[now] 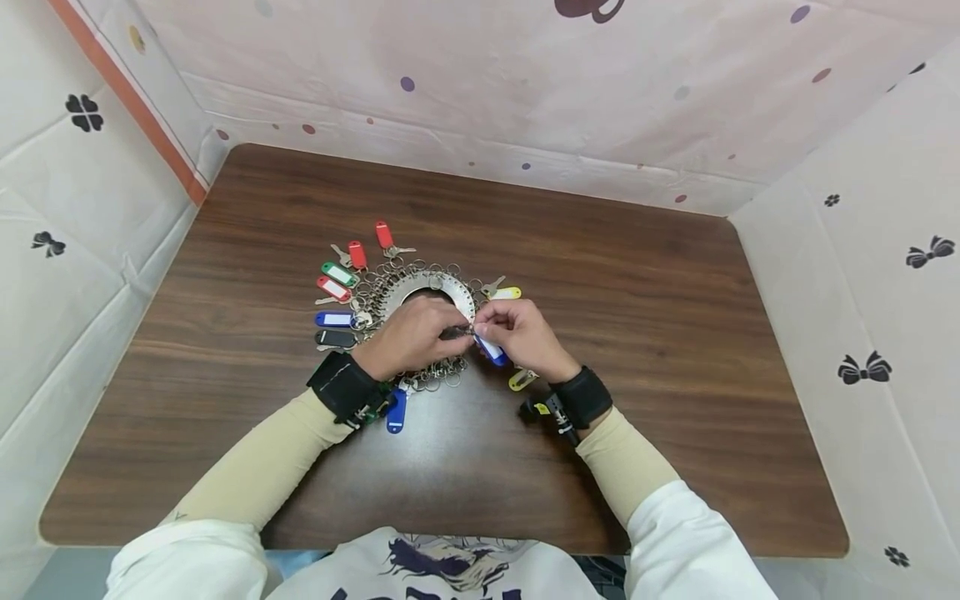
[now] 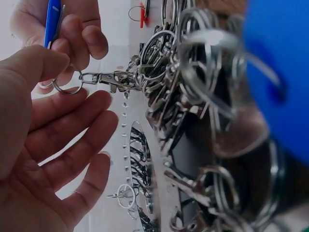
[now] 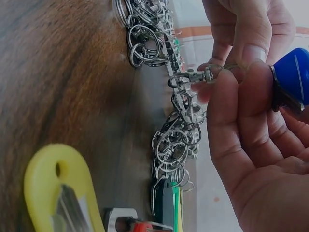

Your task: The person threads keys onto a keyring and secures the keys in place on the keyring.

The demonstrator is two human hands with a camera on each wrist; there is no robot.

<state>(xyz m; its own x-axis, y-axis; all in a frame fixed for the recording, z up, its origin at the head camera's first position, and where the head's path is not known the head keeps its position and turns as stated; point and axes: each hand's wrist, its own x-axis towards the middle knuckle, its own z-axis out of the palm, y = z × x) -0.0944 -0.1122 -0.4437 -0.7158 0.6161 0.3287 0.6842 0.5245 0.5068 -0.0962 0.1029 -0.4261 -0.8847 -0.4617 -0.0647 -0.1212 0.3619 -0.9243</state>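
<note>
A round metal key holder plate [image 1: 455, 289], fringed with snap clasps and split rings, lies on the table. My left hand [image 1: 416, 333] is over its near side, thumb and index finger pinching a split ring [image 2: 70, 93]. That ring hangs from a small metal snap clasp [image 2: 99, 78], which joins the plate. Close against it, the right hand [image 1: 521, 337] holds a blue key tag [image 3: 292, 75] by its ring end, with a dark-looking key [image 3: 285, 99] beside the tag. Fingertips of both hands meet at the ring and partly cover it.
Red tags [image 1: 384, 235], a green tag [image 1: 339, 274], a blue tag [image 1: 334, 319] and a black tag [image 1: 335, 338] fan out left of the plate. Another blue tag [image 1: 396, 412] lies in front. Yellow tags [image 1: 522, 380] lie on the right. Patterned sheets surround the brown table [image 1: 675, 350].
</note>
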